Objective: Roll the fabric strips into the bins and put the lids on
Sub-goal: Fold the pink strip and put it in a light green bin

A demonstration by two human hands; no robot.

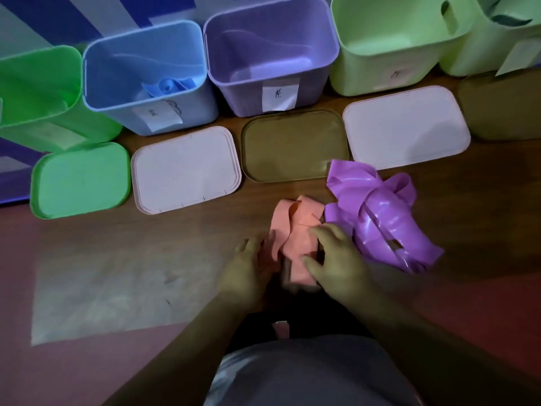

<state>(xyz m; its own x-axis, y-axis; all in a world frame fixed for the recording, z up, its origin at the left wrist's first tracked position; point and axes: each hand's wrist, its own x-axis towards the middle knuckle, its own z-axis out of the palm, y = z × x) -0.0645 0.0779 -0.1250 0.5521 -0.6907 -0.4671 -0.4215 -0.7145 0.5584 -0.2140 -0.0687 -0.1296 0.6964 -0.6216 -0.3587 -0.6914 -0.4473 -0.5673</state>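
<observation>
While both hands press a pink fabric strip [295,238] on the floor [117,259], left hand [248,271] cupping its edge, right hand [336,256] gripping it, purple strips [377,212] just beside, lids [187,168] beyond, open bins [272,54] farthest.

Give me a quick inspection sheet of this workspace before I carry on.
Surface: brown wooden floor, one pale worn patch.
Job's things: pink fabric strip under both hands; loose purple fabric strips beside it; blue plastic bin holds a blue roll; purple plastic bin, green bin and pale green bin are open; five lids lie flat, including the green lid.
Clutter: nothing seen.
Grippers: left hand and right hand press on the pink strip.
Cables: nothing seen.
Surroundings: blue-striped wall.
</observation>
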